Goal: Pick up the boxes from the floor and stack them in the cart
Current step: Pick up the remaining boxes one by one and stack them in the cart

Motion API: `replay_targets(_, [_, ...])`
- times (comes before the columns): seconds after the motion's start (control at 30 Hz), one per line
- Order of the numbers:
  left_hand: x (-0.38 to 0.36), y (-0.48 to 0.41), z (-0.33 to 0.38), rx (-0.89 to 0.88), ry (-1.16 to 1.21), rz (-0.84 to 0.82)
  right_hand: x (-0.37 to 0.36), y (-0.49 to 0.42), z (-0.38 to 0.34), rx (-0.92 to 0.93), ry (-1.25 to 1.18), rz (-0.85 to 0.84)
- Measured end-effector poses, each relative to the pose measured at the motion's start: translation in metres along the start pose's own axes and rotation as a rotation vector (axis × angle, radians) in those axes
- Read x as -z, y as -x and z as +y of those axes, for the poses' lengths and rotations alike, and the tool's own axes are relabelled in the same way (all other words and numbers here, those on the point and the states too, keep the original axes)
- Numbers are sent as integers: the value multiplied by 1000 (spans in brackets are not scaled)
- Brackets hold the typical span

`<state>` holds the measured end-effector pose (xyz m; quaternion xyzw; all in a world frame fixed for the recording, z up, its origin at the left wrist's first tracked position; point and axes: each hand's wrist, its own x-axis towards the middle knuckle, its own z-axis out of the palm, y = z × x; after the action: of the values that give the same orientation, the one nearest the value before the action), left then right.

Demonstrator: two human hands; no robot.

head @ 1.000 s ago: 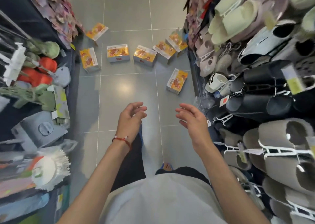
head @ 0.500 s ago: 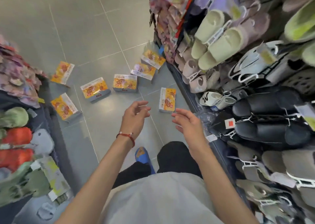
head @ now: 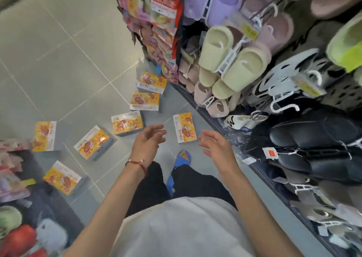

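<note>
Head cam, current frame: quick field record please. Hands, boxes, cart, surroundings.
left hand: open, holds nothing, red cord on the wrist
right hand: open, holds nothing
boxes: seven in view, all on the floor, none picked up
nearest box: lies flat, printed face up, seen between the two hands, untouched
cart: not in view
slippers: hang on the display along the right of the aisle

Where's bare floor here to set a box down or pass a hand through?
Biggest bare patch: the floor beyond the row of boxes, left of the hanging packets. A narrow gap lies between the nearest box and the middle box, partly covered by the left hand. Crowded: the strip along the slipper rack, and the left shelf corner.
</note>
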<state>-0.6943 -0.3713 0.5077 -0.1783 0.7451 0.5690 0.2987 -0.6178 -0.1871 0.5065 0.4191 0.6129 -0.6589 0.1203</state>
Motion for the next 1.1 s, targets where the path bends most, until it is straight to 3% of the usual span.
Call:
replay_targets(0.33, [12,-103,46,47,-176,-255,-44,-36,-26,-120,-229,213])
replay_targets(0.63, [21,-182,48,90,-503,-491,-102,-59,16,-242,-473,490])
replay_targets(0.83, [7,-212,14,118,-689,-550,-123,-82,65,-296,-570,599])
replay_targets(1.1, [-42,-280,-90,59,-948,-554,-142,-153,182,-415,-648,648])
